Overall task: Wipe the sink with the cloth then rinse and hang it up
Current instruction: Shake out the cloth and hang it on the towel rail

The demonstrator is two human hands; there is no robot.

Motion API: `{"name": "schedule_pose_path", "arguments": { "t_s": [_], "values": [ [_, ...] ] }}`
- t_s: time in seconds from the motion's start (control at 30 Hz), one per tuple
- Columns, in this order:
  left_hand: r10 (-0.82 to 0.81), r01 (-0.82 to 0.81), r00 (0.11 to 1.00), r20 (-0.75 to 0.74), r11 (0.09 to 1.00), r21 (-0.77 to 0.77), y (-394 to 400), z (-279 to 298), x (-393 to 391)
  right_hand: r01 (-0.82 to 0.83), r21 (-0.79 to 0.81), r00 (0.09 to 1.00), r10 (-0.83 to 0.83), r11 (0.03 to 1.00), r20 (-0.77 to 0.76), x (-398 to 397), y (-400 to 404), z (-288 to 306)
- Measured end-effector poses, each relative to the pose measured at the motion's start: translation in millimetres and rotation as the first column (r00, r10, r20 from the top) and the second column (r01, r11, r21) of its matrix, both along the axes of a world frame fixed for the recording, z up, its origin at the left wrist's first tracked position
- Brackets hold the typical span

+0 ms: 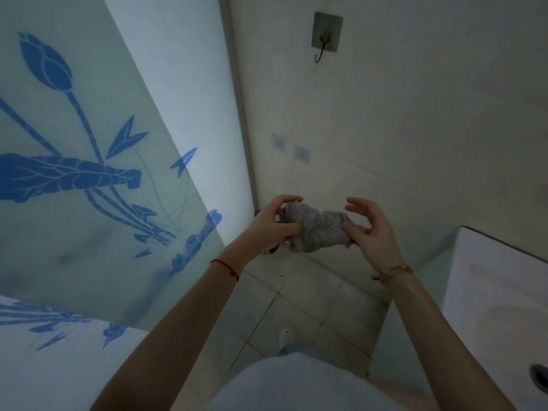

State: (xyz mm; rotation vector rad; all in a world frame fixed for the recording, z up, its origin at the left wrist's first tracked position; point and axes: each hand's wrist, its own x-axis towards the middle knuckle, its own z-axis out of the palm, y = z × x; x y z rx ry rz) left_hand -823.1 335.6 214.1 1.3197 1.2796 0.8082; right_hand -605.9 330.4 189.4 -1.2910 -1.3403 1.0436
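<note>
A crumpled grey cloth (318, 229) hangs in the air in front of the tiled wall, held between both hands. My left hand (274, 222) pinches its left end with thumb and curled fingers. My right hand (369, 229) grips its right end with thumb and lower fingers, while the upper fingers are spread loose above it. High on the wall, a metal hook (324, 37) on a square plate sits well above the cloth. The white sink (486, 295) lies at the right edge, with its drain hole (538, 375) near the corner.
A frosted glass panel (89, 161) with blue flower prints fills the left side. Grey floor tiles (311, 298) lie below the hands. Two small blue marks (290, 148) sit on the wall above the cloth. My white shirt and a shoe tip (286, 335) show at the bottom.
</note>
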Motion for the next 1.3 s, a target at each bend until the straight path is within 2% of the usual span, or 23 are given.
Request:
{"name": "schedule_pose_path", "arguments": {
  "t_s": [0.07,0.13,0.2,0.27,0.33,0.4,0.47,0.53,0.63,0.8,0.9,1.03,1.1,1.2,1.3],
  "values": [
    [-0.098,0.098,0.994,0.042,0.995,0.012,23.2,8.3,-6.6,0.004,0.061,1.0,-0.004,0.998,-0.001,-3.3,18.1,10.9],
    [-0.215,0.213,0.972,0.099,0.977,0.033,45.9,13.0,-15.2,0.001,0.057,1.0,0.0,0.998,-0.015,-8.2,32.2,23.4],
    [-0.329,0.325,0.941,0.079,0.944,0.06,64.3,16.4,-24.2,-0.009,0.054,1.0,0.008,0.998,0.002,-12.1,42.7,32.6],
    [-0.405,0.406,0.914,-0.026,0.912,0.067,82.1,16.5,-28.1,-0.032,0.033,0.999,0.033,0.999,-0.031,-14.6,51.6,44.1],
    [-0.42,0.446,0.886,-0.196,0.888,0.114,89.1,15.5,-28.6,-0.093,0.048,0.995,0.094,0.994,-0.02,-20.6,47.4,51.3],
    [-0.542,0.609,0.772,-0.331,0.78,0.142,128.6,11.1,-39.6,0.054,0.048,0.998,-0.055,0.997,0.017,-38.7,65.1,50.7],
    [-0.521,0.631,0.745,-0.417,0.753,0.185,133.2,10.2,-35.0,0.073,0.073,0.996,-0.077,0.995,0.049,-41.0,68.3,55.8],
    [-0.452,0.581,0.788,-0.419,0.771,0.261,140.0,12.4,-33.0,0.106,0.077,0.994,-0.109,0.991,0.031,-44.7,73.5,58.8],
    [-0.384,0.529,0.825,-0.415,0.783,0.327,161.5,13.5,-44.5,0.289,0.088,0.957,-0.285,0.953,-0.059,-65.7,79.8,64.2],
    [-0.52,0.617,0.757,-0.395,0.768,0.172,186.3,27.7,-60.0,0.48,0.085,0.877,-0.475,0.873,-0.076,-80.3,95.6,71.7],
    [-0.535,0.603,0.792,-0.293,0.759,0.246,192.2,33.6,-64.9,0.513,0.101,0.858,-0.511,0.853,-0.04,-89.2,101.2,73.3],
    [-0.46,0.433,0.888,0.014,0.845,0.314,199.2,47.0,-72.1,0.536,0.084,0.844,-0.533,0.84,-0.06,-94.5,107.6,81.1],
    [-0.435,0.388,0.898,0.068,0.855,0.345,201.1,54.1,-72.4,0.536,0.098,0.844,-0.534,0.839,-0.046,-94.9,109.5,84.9],
    [-0.421,0.361,0.891,0.168,0.883,0.302,200.9,61.8,-70.2,0.543,0.132,0.838,-0.544,0.829,-0.033,-96.9,112.1,89.6],
    [-0.402,0.358,0.868,0.292,0.913,0.194,202.2,66.7,-66.6,0.54,0.111,0.841,-0.532,0.834,-0.093,-106.9,113.4,91.8]
  ]
}}
